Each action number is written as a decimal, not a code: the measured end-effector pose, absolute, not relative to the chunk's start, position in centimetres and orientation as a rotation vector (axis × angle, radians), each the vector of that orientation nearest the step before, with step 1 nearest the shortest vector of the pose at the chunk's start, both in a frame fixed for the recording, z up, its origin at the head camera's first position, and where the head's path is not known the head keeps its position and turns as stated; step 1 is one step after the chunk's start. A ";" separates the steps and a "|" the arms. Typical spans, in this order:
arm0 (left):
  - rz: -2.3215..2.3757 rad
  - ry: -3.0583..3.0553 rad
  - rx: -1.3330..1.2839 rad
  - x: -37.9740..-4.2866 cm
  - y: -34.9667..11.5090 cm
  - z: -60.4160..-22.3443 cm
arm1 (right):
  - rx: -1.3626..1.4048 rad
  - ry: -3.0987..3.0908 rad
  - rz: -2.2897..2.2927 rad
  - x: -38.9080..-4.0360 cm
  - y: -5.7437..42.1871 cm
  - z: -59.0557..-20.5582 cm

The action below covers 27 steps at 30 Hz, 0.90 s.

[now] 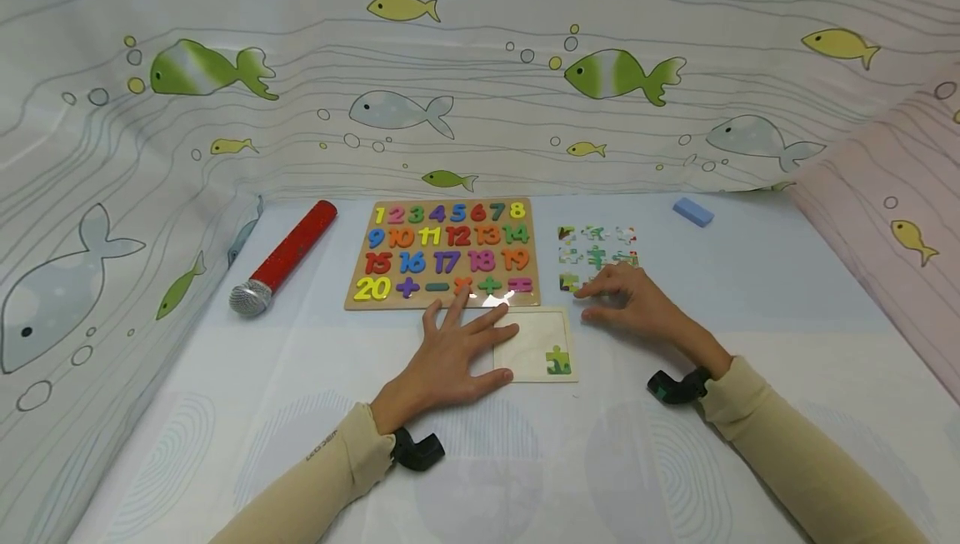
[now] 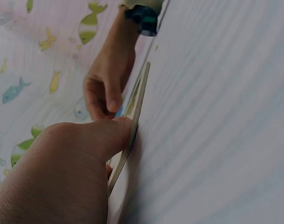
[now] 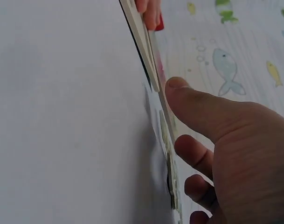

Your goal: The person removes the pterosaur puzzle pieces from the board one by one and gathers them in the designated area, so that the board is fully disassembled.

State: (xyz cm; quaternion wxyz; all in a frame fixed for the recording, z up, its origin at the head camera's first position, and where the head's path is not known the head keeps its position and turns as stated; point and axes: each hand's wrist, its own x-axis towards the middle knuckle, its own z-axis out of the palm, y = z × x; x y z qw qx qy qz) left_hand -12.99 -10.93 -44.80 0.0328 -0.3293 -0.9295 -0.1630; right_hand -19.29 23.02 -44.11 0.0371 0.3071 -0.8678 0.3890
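Observation:
A wooden puzzle tray (image 1: 528, 344) lies flat near the middle of the table, with one green jigsaw piece (image 1: 558, 361) in its lower right corner. My left hand (image 1: 453, 356) rests spread on the tray's left side; in the left wrist view its thumb (image 2: 118, 133) presses the tray's edge. To the right of the tray, loose jigsaw pieces (image 1: 596, 256) lie in rows. My right hand (image 1: 633, 302) hovers at their near edge, partly covering the lower ones. In the right wrist view its thumb (image 3: 188, 100) stands apart from the bent fingers, with nothing between them.
Behind the tray lies a wooden number board (image 1: 442, 252) with coloured numerals, touching or close to the tray's back edge. A red toy microphone (image 1: 288, 257) is at the left, and a blue block (image 1: 693, 212) at the back right. Fish-printed cloth (image 1: 480, 69) walls the table's back and sides.

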 end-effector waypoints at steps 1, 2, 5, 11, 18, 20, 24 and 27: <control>-0.497 -2.865 -1.011 -13.0 -10.9 -44.8 | 0.956 -2.676 1.183 -19.1 22.8 -44.0; -0.491 -2.871 -1.007 -13.0 -10.9 -44.9 | 0.978 -2.684 1.169 -18.9 22.6 -44.0; -0.481 -2.877 -1.001 -13.0 -10.8 -45.0 | 1.030 -2.738 1.145 -18.3 21.8 -43.7; -0.464 -2.880 -1.001 -13.0 -10.7 -44.9 | 1.166 -2.790 1.123 -17.1 20.3 -43.1; -0.481 -2.866 -1.008 -13.0 -10.8 -44.8 | 1.272 -2.789 1.098 -16.3 19.4 -43.0; -0.484 -2.866 -1.008 -13.0 -10.8 -44.8 | 1.293 -2.784 1.099 -16.3 19.3 -42.9; -0.478 -2.872 -1.005 -13.0 -10.8 -44.8 | 1.318 -2.783 1.097 -16.0 19.1 -42.7; -0.472 -2.878 -1.003 -12.9 -10.8 -44.7 | 1.327 -2.794 1.083 -15.9 19.0 -42.6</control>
